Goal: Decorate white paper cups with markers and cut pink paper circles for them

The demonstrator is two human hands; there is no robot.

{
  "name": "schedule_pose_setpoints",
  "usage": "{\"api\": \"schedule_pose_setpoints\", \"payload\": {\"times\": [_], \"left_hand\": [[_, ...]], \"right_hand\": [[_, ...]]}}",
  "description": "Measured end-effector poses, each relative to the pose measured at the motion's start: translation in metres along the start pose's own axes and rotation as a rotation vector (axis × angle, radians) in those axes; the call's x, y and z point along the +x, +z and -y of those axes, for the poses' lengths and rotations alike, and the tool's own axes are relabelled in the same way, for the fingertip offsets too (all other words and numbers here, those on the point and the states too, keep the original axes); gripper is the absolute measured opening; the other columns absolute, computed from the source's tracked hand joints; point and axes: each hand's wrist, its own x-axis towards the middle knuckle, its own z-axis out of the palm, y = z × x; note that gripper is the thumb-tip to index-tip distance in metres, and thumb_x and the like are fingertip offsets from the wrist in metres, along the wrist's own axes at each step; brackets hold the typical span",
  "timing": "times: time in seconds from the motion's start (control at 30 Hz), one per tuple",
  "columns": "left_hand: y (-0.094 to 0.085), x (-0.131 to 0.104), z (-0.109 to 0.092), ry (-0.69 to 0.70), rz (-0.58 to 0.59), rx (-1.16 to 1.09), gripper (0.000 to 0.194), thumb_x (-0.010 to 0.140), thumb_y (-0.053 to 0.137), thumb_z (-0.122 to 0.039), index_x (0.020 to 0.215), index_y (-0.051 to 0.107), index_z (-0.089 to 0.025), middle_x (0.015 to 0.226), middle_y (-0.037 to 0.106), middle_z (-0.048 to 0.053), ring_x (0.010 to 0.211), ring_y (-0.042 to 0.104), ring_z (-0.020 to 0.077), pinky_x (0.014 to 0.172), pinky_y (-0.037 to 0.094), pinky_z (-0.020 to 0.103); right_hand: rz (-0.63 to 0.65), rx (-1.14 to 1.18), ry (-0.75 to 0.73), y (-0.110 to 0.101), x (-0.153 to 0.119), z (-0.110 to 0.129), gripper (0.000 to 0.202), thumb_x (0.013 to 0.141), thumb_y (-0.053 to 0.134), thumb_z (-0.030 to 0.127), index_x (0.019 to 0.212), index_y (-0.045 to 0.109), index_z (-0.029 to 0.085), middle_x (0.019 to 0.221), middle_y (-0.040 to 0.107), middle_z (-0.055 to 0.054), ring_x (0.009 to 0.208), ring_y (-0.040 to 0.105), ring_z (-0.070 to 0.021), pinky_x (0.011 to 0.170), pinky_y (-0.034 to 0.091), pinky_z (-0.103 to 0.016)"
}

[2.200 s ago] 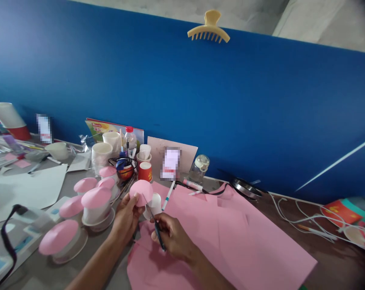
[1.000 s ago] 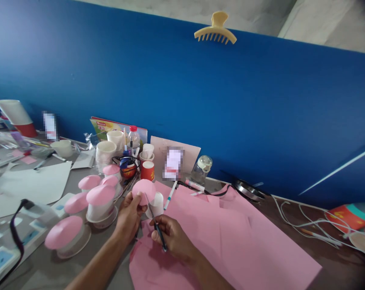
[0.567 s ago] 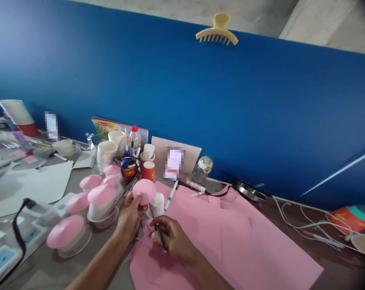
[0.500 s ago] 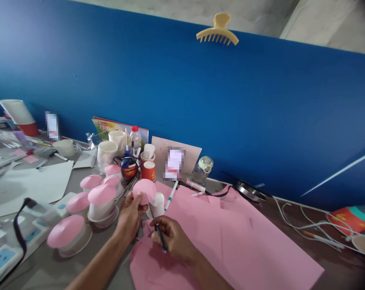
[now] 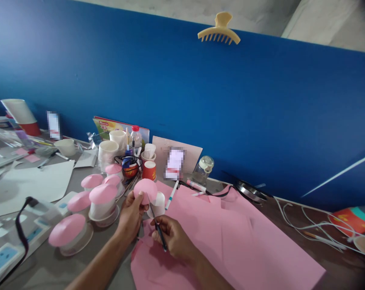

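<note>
A: Where to find the disc (image 5: 145, 189)?

B: Up in the left hand (image 5: 131, 217), partly in front of the white cup (image 5: 160, 202).

A: Gripped how?

B: Pinched near the lower edge, between thumb and fingertips.

A: And in the right hand (image 5: 173, 233)?

B: A slim, dark-handled tool (image 5: 160, 233), with fingers curled closely round it. Knife or scissors: cannot tell. Blade pointed up at the disc, perhaps touching; too small to be sure.

A: Heavy to handle?

B: Very light, judging by the papery look. Probably thin and bendy, easy to crease or tear, not slippery.

A: Best place to hold?

B: Close to the rim, away from the blade, with a gentle pinch.

A: Anything similar nearby?

B: Pink caps (image 5: 103, 193) over on the left, and pink sheets (image 5: 236, 237) spread below the right hand.
</note>
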Motion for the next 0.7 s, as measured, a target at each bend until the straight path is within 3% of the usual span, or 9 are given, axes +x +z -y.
{"api": "schedule_pose_setpoints", "payload": {"times": [0.7], "left_hand": [[0.0032, -0.0005, -0.0018, 0.0, -0.016, 0.002, 0.031, 0.063, 0.076, -0.04, 0.076, 0.058, -0.018, 0.056, 0.054, -0.007, 0.045, 0.044, 0.0061, 0.045, 0.035, 0.019]], "right_hand": [[0.01, -0.037, -0.012, -0.0012, 0.001, -0.0022, 0.043, 0.062, 0.08, 0.044, 0.086, 0.055, 0.018, 0.058, 0.038, 0.009, 0.049, 0.03, -0.0059, 0.047, 0.023, -0.02]]}}
